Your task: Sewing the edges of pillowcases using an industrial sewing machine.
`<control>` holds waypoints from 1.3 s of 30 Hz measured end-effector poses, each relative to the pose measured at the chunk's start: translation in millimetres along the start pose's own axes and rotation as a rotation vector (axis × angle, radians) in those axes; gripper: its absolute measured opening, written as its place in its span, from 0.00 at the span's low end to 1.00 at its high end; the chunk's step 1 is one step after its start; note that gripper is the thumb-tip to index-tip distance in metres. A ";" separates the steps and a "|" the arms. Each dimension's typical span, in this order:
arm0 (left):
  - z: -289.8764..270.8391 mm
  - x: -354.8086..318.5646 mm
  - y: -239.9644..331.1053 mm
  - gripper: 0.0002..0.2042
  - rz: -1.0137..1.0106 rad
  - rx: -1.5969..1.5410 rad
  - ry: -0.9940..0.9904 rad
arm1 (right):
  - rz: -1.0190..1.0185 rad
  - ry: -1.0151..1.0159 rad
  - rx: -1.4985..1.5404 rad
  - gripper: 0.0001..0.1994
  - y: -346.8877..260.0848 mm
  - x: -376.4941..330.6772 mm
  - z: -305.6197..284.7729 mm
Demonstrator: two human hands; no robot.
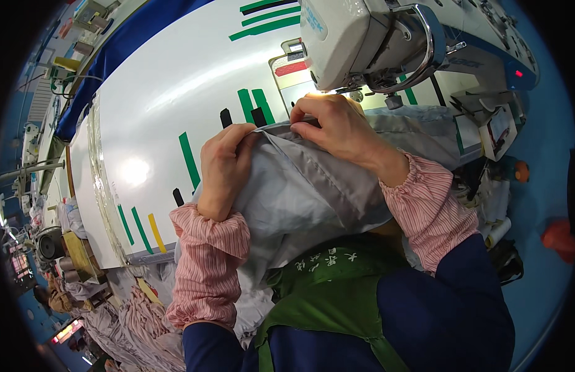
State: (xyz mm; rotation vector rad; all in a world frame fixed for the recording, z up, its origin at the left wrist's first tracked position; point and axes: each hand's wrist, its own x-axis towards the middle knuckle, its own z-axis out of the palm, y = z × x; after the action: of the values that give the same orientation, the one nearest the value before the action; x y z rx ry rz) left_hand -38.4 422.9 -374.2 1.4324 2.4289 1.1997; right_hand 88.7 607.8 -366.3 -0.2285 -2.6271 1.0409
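My left hand [225,160] and right hand [337,129] tightly pinch the grey cloth [321,180], apparently aligning its edge; next probably needs even tension.

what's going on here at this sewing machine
A person in a green apron and pink striped sleeve covers is handling grey fabric at a sewing machine. The left hand and right hand each pinch its upper edge, a little apart, with the right one nearer the machine head. The fabric spreads over the near part of the white table. Whether any of it is under the needle can't be made out.
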 end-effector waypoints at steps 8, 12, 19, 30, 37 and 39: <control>-2.1 -0.1 -0.6 0.04 -0.023 -0.012 -0.038 | 0.009 0.089 0.031 0.08 -0.6 0.0 6.2; -5.7 1.8 3.7 0.07 -0.065 -0.071 -0.068 | 0.008 0.106 0.045 0.06 1.9 0.0 12.7; -7.4 18.3 16.9 0.19 -0.270 0.062 -0.194 | -0.039 0.202 0.049 0.05 5.5 -3.3 20.8; 10.7 23.9 13.9 0.09 -0.018 0.082 -0.118 | -0.045 0.248 0.021 0.05 9.4 -5.3 23.4; 15.5 29.4 13.0 0.09 -0.119 -0.016 -0.185 | -0.061 0.247 0.027 0.05 9.8 -6.0 23.2; 14.5 31.0 12.2 0.10 -0.199 -0.106 -0.245 | -0.060 0.243 0.031 0.05 9.3 -6.3 23.2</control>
State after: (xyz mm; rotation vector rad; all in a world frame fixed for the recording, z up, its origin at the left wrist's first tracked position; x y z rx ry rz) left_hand -40.9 458.3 -366.8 1.1976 2.2445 1.0266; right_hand 87.2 598.1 -390.2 -0.2513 -2.3842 0.9673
